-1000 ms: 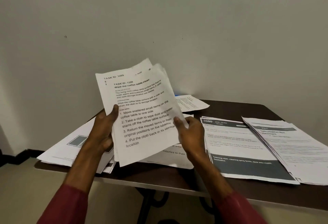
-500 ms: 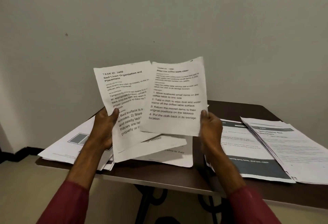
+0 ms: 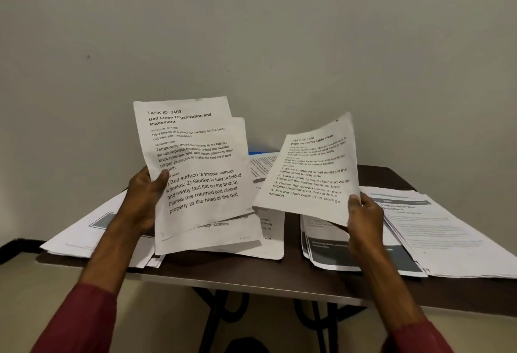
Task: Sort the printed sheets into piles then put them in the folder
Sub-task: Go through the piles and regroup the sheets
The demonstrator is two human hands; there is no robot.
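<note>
Head view, looking down over a dark table set against a bare wall; gripping a sheaf of printed sheets in the left hand, thumb pressed across the front page, fingers curled out of sight behind; held upright and tilted toward the face, probably so the heading "Bed Linen Organization and Placement" can be read; fanned slightly, with at least two more pages showing behind. Pinching a single sheet by its lower right corner in the right hand, thumb on top, fingers underneath; headed "Wipe the coffee table clean"; held apart from the sheaf and above the piles, likely as a different kind awaiting its own place. Four piles laid side by side on the table, presumably one per kind: a left pile overhanging the near edge; a centre pile in large type like the held pages; a dark-banded pile beneath the right wrist; a far-right pile overlapping it. Judging by the type, best match for the single sheet: the centre pile. Blue edge peeking out at the back, perhaps the folder; mostly covered, so hard to confirm. Sorting only partly done; nothing visibly in a folder yet. Risk: a floppy page held by one corner, apt to curl or slip on the way down.
</note>
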